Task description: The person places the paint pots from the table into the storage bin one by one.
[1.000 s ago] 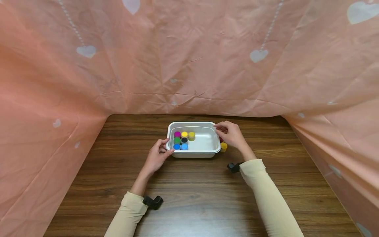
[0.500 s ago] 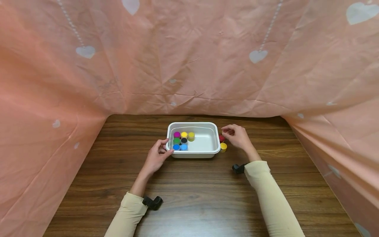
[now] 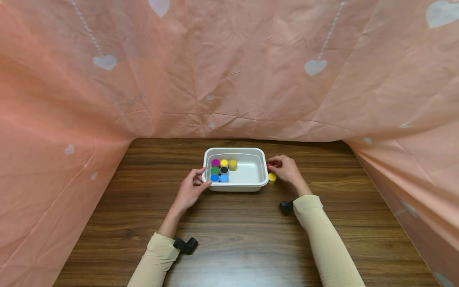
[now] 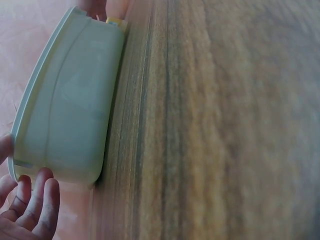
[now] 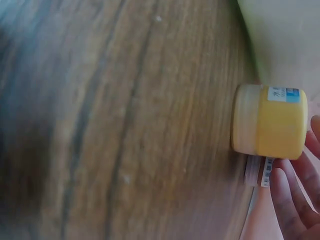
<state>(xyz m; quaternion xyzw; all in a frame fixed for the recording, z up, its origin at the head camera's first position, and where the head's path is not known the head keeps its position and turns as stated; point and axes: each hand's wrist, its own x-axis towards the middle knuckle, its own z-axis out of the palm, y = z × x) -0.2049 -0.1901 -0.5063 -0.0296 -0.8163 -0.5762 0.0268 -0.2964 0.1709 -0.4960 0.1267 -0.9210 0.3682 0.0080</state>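
Note:
A white plastic tub [image 3: 251, 184] stands on the table, with several small paint jars in its left half. My left hand [image 3: 189, 187] grips the tub's left front corner, thumb at the rim and fingers against the outer wall [image 4: 75, 100]. Just right of the tub, my right hand [image 3: 287, 169] pinches a red-lidded paint jar [image 3: 268, 166], mostly covered by the fingers. In the right wrist view that jar [image 5: 254, 170] is partly hidden behind a yellow-lidded paint jar [image 5: 280, 122], which stands on the table nearer to me [image 3: 272, 179].
Inside the tub, jars with magenta [image 3: 215, 163], green [image 3: 215, 170], black [image 3: 224, 170], blue and yellow lids stand close together. The tub's right half shows bare floor. A pink curtain [image 3: 229, 99] with white hearts hangs behind the wooden table [image 3: 229, 227] and at its sides.
My right hand has moved off the tub's right rim, out to the right and down to the red-lidded jar. The left hand stays on the tub's corner.

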